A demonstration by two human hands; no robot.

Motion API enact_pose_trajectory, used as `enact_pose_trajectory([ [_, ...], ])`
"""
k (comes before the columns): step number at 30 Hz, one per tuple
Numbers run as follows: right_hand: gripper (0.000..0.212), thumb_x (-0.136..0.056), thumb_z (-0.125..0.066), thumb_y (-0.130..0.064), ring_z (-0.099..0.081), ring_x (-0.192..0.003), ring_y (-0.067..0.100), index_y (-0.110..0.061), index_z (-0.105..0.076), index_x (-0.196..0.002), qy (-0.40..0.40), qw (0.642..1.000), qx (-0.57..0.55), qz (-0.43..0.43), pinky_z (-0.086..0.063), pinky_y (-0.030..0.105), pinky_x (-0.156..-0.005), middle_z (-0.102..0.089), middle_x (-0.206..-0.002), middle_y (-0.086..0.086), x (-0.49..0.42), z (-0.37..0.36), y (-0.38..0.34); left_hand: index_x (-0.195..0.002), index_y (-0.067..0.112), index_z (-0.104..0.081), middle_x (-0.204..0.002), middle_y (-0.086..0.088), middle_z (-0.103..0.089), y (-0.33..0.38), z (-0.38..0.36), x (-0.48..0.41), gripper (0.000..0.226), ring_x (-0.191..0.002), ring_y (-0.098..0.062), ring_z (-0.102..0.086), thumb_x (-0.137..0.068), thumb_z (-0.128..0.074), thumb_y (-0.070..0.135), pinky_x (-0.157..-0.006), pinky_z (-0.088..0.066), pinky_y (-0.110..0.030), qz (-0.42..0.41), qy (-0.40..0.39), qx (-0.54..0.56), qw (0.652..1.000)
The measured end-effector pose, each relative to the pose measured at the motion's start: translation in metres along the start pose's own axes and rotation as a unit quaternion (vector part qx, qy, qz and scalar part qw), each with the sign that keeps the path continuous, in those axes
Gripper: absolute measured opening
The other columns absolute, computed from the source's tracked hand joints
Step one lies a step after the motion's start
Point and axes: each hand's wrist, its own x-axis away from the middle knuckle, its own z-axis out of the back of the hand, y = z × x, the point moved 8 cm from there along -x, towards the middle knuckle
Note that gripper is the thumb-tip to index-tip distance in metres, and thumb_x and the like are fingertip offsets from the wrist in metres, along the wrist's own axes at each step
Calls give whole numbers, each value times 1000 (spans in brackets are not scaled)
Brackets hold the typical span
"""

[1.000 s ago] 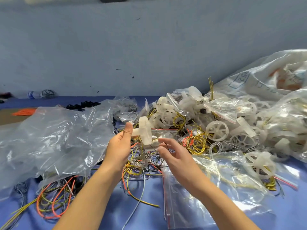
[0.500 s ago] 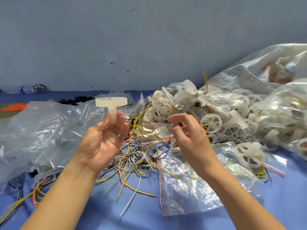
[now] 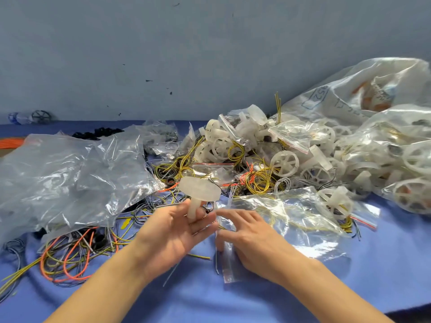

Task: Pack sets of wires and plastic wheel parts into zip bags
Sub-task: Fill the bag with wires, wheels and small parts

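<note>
Your left hand (image 3: 172, 231) sits palm-up just below the middle of the frame, and its thumb and curled fingers (image 3: 203, 221) grip the stem of a white plastic wheel part (image 3: 200, 190) – a flat disc on a short post, held upright with the disc on top and tipped slightly to the right. Your right hand (image 3: 254, 241) is just beside it, lower centre-right, lying palm-down on a clear zip bag (image 3: 286, 222) that is spread flat on the blue surface (image 3: 373, 283). The index finger reaches toward the left hand's fingertips and the thumb lies below it at the bag's left edge; whether you are pinching that edge or only resting on it I cannot tell. A thin pale wire (image 3: 216, 248) runs down along the same edge. Behind both hands, across the middle of the frame, lies a tangle of yellow, black and grey wires (image 3: 258, 180), and right of that a heap of white spoked wheels (image 3: 284, 163) mixed with small filled bags. Large clear sacks (image 3: 396, 145) stuffed with more wheels fill the right side – one has writing on it, too blurred to read. A big crumpled sheet of clear plastic (image 3: 70, 178) covers the left of the frame, with loops of orange and yellow wire (image 3: 67, 255) poking out from under it at lower left. At the far upper left, against the grey-blue wall (image 3: 186, 54), lies a small bottle (image 3: 18, 117).
</note>
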Motion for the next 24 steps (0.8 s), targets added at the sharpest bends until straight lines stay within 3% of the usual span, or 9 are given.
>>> enact_pose_trajectory([
  [3, 26, -68, -61, -12, -46, -123, 18, -33, -54, -83, 33, 999, -25, 5, -39, 32, -96, -48, -140, 0, 0, 2, -1, -94, 4, -56, -72, -11, -56, -10, 2, -6, 23, -84, -30, -70, -100, -37, 16, -88, -55, -49, -4, 43, 22, 999],
  [7, 15, -74, -45, -17, -51, -121, 22, -28, -55, -80, 52, 998, -38, -12, -43, 34, -93, -53, -137, 1, 5, 7, 0, -93, 4, -57, -74, -11, -55, -11, 2, -8, 22, -85, -29, -70, -99, -39, 15, -87, -55, -52, -5, 51, 24, 998],
  [10, 11, -80, -50, -17, -52, -117, 24, -24, -57, -85, 112, 992, 12, -49, -42, 36, -90, -53, -137, 6, 11, 21, 3, -95, 8, -55, -73, -9, -54, -15, 7, -7, 21, -86, -28, -69, -100, -37, 16, -93, -49, -57, -12, 76, 25, 997],
  [12, 10, -87, -51, -22, -54, -104, 22, -22, -60, -90, 163, 981, 25, -99, -44, 35, -82, -57, -126, 6, 15, 35, 6, -94, 10, -54, -70, -7, -54, -16, 13, -7, 22, -85, -26, -69, -101, -34, 15, -97, -46, -58, -24, 106, 15, 994],
  [14, 14, -90, -48, -27, -56, -80, 16, -22, -60, -95, 181, 974, -7, -133, -44, 30, -67, -60, -102, -2, 17, 43, 3, -90, 10, -55, -67, -5, -54, -16, 17, -7, 25, -85, -26, -68, -101, -32, 15, -97, -45, -57, -36, 126, 7, 991],
  [16, 20, -93, -44, -39, -58, -76, 14, -26, -56, -103, 117, 978, -38, -166, -41, 28, -62, -59, -93, -9, 17, 30, 0, -90, 10, -55, -67, -5, -53, -16, 17, -7, 27, -86, -26, -67, -102, -32, 15, -96, -45, -56, -43, 135, 11, 990],
  [19, 37, -94, -41, -57, -53, -101, 16, -30, -48, -118, -10, 976, -59, -211, -39, 30, -78, -49, -109, -9, 21, -1, 6, -93, 11, -56, -68, -4, -53, -17, 13, -9, 28, -86, -26, -66, -103, -30, 16, -97, -45, -53, -44, 147, 11, 988],
  [24, 54, -89, -44, -64, -48, -108, 23, -22, -49, -121, -36, 967, -42, -248, -41, 36, -91, -47, -112, 0, 17, -6, 5, -88, 10, -54, -66, -4, -55, -22, 3, -10, 29, -87, -25, -66, -103, -30, 16, -90, -49, -51, -37, 141, 8, 989],
])
